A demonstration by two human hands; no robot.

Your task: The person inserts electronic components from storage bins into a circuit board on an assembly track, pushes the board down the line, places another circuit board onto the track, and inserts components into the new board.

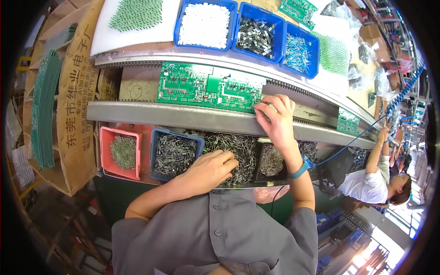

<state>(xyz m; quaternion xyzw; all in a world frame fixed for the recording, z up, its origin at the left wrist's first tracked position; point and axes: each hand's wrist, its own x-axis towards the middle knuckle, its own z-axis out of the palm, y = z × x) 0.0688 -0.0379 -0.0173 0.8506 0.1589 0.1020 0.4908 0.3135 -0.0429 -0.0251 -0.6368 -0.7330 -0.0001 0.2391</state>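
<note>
Right hand (275, 117) pinching unseen part onto green rectangular circuit board (206, 86); left hand (213, 167) grasping loose metal components (240, 146). We judge misinsertion likely: fingers hide hole.

free room is scarce. centre frame the green circuit board (206, 87) fills the conveyor track; bare grey track right of it, w/ the right hand (275, 114) sitting at the board's lower right edge. the metal rail (174, 117) runs across mid frame, a lip between track & lower bins. lower centre the left hand (211, 167) lies in the open tray of small parts (238, 146); pink bin (121, 153) & blue bin (176, 156) stand tight on its left, walls touching, no gap. top of frame a row of blue bins (256, 34) blocks reach past the track. cardboard box (75, 105) walls off the left. right edge: a co-worker's arm (376, 153) over the line.
</note>
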